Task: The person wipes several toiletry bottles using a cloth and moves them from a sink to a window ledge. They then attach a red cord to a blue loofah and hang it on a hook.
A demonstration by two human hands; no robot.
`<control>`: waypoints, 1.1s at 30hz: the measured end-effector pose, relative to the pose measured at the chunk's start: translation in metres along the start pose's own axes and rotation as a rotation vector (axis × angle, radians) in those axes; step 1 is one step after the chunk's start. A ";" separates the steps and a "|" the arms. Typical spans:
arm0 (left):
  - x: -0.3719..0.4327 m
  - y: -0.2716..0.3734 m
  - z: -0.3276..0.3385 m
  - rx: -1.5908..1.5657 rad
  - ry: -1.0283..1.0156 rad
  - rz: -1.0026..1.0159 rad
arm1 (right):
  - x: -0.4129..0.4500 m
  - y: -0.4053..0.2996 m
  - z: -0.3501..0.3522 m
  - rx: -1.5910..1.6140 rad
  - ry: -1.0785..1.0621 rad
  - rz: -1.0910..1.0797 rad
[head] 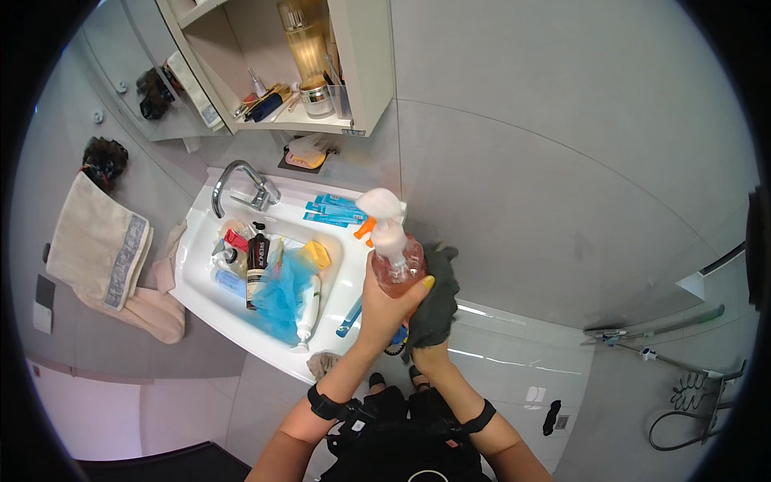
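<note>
My left hand (388, 307) is wrapped around a clear pump bottle (399, 265) of pinkish liquid with a white pump top, held upright over the sink's right side. Against the bottle's right side is a dark grey cloth (435, 298), which covers most of my right hand (430, 343); its fingers are hidden. Left of the hands, the white washbasin (349, 277) holds a blue mesh bath puff (286, 295), a dark pump bottle (258, 259), a white tube (309, 307), a yellow item (315, 255) and several other toiletries.
A chrome faucet (238, 169) rises at the basin's back left. Blue sachets (334, 211) and an orange item (365, 229) lie on the back ledge. An open cabinet (373, 66) with cosmetics hangs above. Towels (96, 241) hang left; shower fittings (680, 367) are at right.
</note>
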State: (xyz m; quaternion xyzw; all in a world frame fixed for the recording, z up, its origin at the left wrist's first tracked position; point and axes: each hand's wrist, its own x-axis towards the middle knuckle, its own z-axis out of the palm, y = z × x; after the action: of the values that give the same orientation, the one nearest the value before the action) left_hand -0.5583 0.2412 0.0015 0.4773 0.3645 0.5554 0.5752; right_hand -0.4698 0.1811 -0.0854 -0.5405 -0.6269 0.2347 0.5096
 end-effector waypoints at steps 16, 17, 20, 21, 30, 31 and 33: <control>-0.019 0.054 -0.025 -0.421 -0.166 0.012 | 0.005 -0.050 -0.021 1.238 -0.076 0.691; -0.022 0.054 -0.025 -0.421 -0.168 0.018 | 0.004 -0.053 -0.018 1.238 -0.078 0.685; -0.035 0.050 -0.019 -0.274 -0.271 -0.010 | 0.006 -0.076 -0.017 1.148 0.103 0.658; -0.037 0.050 -0.023 -0.280 -0.277 -0.009 | 0.006 -0.075 -0.023 1.143 0.107 0.654; -0.074 0.063 -0.019 0.657 -0.184 0.452 | -0.021 -0.100 -0.051 0.780 0.155 0.134; -0.076 0.061 -0.020 0.650 -0.194 0.452 | -0.026 -0.101 -0.048 0.757 0.139 0.104; -0.080 0.054 -0.021 0.800 -0.223 0.553 | -0.031 -0.102 -0.051 0.488 0.168 0.299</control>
State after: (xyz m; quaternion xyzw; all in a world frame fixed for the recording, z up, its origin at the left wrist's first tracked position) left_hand -0.6035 0.1614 0.0385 0.7960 0.3450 0.4491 0.2136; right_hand -0.4725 0.1083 0.0077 -0.5059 -0.4210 0.4053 0.6344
